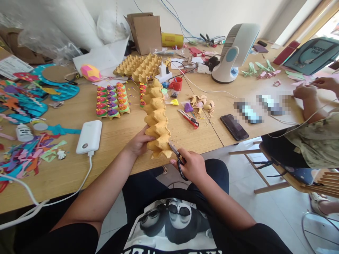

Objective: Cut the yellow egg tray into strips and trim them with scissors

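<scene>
My left hand [139, 143] grips a long strip of yellow egg carton [156, 114] from its left side, holding it up over the table's front edge. My right hand [192, 165] is closed round the black handles of a pair of scissors [177, 157]. The blades point up and left into the strip's lower right corner.
On the wooden table [111, 141] lie a white power bank [89, 137] with its cable, painted egg-carton pieces [112, 101], a red box cutter [188, 118], a black phone [234, 127], carton scraps [201, 102] and coloured paper cut-outs [23, 157]. Another person's hands [307, 91] work at the right. A white fan [235, 53] stands behind.
</scene>
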### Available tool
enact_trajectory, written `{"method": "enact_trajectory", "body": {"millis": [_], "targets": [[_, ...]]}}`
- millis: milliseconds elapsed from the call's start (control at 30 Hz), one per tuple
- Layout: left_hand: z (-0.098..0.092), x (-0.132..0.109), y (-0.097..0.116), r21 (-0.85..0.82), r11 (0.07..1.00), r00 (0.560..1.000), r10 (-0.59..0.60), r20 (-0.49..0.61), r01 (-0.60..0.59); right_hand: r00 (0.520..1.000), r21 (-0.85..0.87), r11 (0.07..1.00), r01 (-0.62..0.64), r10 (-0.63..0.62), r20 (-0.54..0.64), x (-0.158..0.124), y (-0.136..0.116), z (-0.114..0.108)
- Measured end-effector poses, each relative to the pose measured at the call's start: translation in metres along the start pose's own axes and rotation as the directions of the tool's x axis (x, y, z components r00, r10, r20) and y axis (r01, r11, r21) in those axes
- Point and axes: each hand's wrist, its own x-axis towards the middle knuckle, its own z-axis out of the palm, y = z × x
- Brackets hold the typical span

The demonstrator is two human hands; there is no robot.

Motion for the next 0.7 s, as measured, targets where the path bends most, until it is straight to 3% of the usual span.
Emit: {"method": "enact_trajectory", "body": {"millis": [367,700], "targets": [[-0.001,0.003,0.0,-0.004,1.0,1.0,0.024,-0.019,-0.024,0.988,0.109,0.992,-0.07,0.054,0.144,0.002,-0.002,-0.014],[0.004,0.003,0.004,-0.015,0.999,0.999,0.031,-0.008,-0.031,0.994,-0.025,0.998,-0.065,0.067,0.087,-0.002,0.0,-0.014]]}}
